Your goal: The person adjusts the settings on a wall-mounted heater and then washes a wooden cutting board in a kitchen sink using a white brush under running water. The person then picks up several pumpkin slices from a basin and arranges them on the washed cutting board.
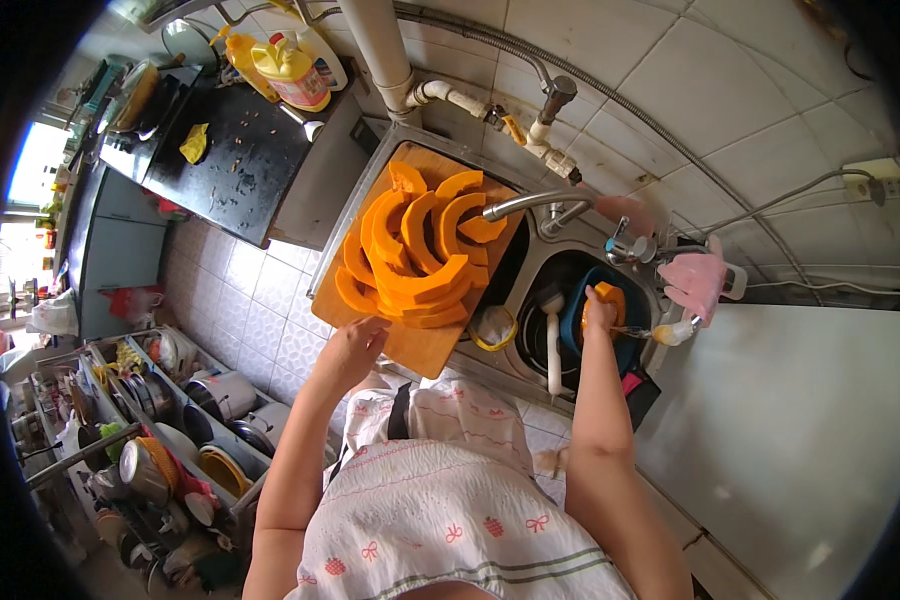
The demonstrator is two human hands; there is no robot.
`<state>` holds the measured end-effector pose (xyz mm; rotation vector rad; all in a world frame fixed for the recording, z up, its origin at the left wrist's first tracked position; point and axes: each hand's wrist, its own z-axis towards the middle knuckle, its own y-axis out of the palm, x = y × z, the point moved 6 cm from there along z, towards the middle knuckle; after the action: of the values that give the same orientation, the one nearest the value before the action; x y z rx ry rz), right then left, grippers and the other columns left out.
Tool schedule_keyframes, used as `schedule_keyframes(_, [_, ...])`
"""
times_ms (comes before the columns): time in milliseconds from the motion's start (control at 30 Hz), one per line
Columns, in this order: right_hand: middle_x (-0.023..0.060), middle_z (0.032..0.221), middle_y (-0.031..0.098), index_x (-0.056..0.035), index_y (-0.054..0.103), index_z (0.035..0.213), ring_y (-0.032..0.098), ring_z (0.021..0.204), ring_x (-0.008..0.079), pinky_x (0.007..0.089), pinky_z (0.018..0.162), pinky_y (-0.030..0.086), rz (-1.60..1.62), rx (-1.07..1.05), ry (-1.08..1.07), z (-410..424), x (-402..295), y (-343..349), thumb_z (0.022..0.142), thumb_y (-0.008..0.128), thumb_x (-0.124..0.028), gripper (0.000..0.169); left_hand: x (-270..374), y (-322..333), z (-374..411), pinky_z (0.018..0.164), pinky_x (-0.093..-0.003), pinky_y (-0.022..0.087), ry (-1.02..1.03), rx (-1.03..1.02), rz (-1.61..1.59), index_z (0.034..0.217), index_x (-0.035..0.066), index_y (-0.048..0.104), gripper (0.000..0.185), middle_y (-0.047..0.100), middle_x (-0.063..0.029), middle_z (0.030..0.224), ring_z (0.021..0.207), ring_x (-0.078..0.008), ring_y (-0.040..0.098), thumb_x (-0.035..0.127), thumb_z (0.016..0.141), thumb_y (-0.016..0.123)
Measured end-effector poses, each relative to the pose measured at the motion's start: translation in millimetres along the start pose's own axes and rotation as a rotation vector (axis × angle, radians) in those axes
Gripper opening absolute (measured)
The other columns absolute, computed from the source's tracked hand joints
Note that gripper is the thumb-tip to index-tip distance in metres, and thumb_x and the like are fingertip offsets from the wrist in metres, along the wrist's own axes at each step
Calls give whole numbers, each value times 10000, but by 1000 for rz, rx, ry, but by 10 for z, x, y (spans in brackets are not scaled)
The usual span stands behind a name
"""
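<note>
My right hand (pixel 601 309) grips a curved piece of orange pumpkin (pixel 610 291) inside a blue plastic basin (pixel 572 319) in the sink. A stream of water runs into the basin from a spout (pixel 675 332) on its right. My left hand (pixel 354 351) hovers at the near left edge of a wooden cutting board (pixel 420 354), fingers loosely bent and nothing seen in them. Whether its fingertips touch the board is unclear. Thick pumpkin slices (pixel 420 247) are heaped on the board, which lies across the left side of the sink.
A curved metal faucet (pixel 532 199) reaches over the slices. A white-handled brush (pixel 553 345) and a yellow-rimmed strainer (pixel 493 330) sit by the basin. Pink gloves (pixel 694 277) hang at the right. Detergent bottles (pixel 292 71) stand on the black counter (pixel 232 172); a rack of pots (pixel 221 394) is lower left.
</note>
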<state>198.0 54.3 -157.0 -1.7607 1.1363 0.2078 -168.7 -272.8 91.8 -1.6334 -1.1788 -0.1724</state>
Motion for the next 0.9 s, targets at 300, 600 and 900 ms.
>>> schedule_keyframes(300, [23,670,541,-56,564,913,511,514,103,245,516,494,221,-188,-121,-468,-389,-985,859,666,-279,251,-86,46,60,826,-393,535,68,-12,-35,1107,13,648,248,698,-169,1035,940,-339,673,170,942,551])
schedule_keyframes(600, [45,730,598,-19,600,996,565,571,124,267,579,515,217,-299,-244,-800,-619,-1077,837,707,-143,228,-146,20,154,844,-413,525,134,13,-111,1110,20,643,259,686,-188,1041,954,-364,657,182,936,539])
schedule_keyframes(900, [32,848,646,-48,590,1221,565,591,99,248,501,478,12,-98,-532,-668,-798,-1031,881,673,-193,379,-301,-7,118,823,-422,532,153,59,-126,1088,22,653,258,690,-198,1004,931,-365,661,186,935,526])
